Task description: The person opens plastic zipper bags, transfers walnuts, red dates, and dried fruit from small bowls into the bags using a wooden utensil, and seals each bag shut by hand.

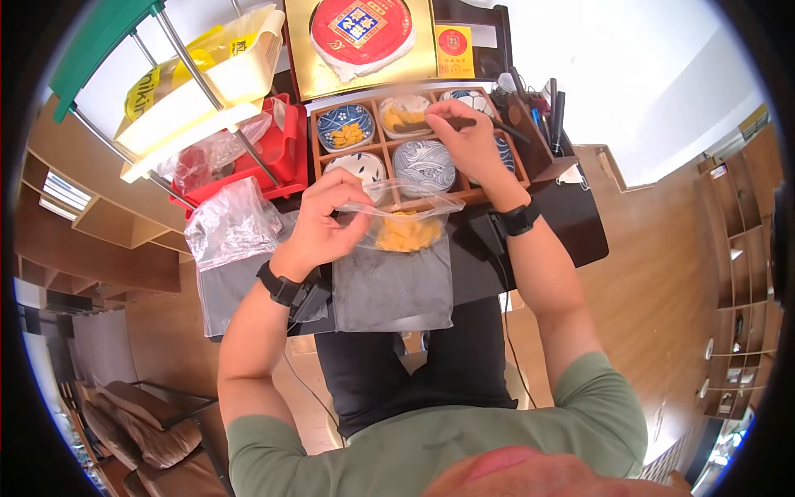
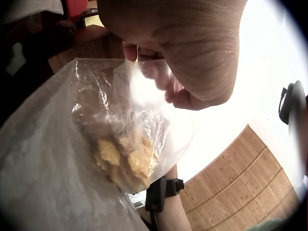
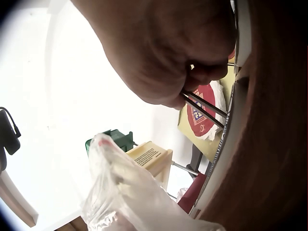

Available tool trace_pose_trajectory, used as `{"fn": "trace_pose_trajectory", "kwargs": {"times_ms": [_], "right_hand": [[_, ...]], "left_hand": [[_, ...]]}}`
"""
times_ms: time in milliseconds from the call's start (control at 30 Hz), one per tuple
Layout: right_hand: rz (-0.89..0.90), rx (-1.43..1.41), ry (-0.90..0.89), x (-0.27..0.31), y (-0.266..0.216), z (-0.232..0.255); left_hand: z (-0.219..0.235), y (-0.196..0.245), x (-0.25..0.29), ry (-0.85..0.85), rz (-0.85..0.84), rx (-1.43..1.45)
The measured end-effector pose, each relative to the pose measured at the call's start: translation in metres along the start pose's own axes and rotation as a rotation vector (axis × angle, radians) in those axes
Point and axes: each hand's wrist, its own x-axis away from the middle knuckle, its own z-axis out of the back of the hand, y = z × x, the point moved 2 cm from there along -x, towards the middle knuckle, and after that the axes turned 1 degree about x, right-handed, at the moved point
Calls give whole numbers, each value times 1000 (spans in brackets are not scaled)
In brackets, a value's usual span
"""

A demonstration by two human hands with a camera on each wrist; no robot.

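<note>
My left hand (image 1: 330, 217) pinches the rim of a clear plastic bag (image 1: 393, 290), which holds yellow pieces (image 1: 407, 232); the left wrist view shows the bag's mouth gaping beside the fingers. In my right hand (image 1: 474, 142) is a dark, slender tool (image 1: 447, 123), seen as two thin prongs (image 3: 204, 111) in the right wrist view. Its tip is over the top middle bowl (image 1: 397, 106) of a wooden divided tray (image 1: 379, 151), where more yellow pieces lie. A blue patterned bowl (image 1: 333, 118) at the tray's upper left also holds yellow pieces.
A grey patterned bowl (image 1: 424, 166) and a white one (image 1: 356, 163) sit in the tray's near row. Left are a red basket (image 1: 290, 153), a cream bin (image 1: 199, 99) and another plastic bag (image 1: 234, 224). A pen holder (image 1: 542, 149) stands right; a gold box (image 1: 319, 74) lies behind.
</note>
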Motion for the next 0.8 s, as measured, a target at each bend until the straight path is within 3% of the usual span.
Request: {"fn": "trace_pose_trajectory", "kwargs": {"times_ms": [167, 633, 800], "right_hand": [[65, 64, -7, 0, -8, -2], [22, 116, -3, -8, -6, -10], [22, 164, 82, -5, -14, -11]], "left_hand": [[0, -1, 1, -8, 10, 14], [0, 1, -1, -10, -8, 1], [-1, 0, 1, -8, 8, -13]]}}
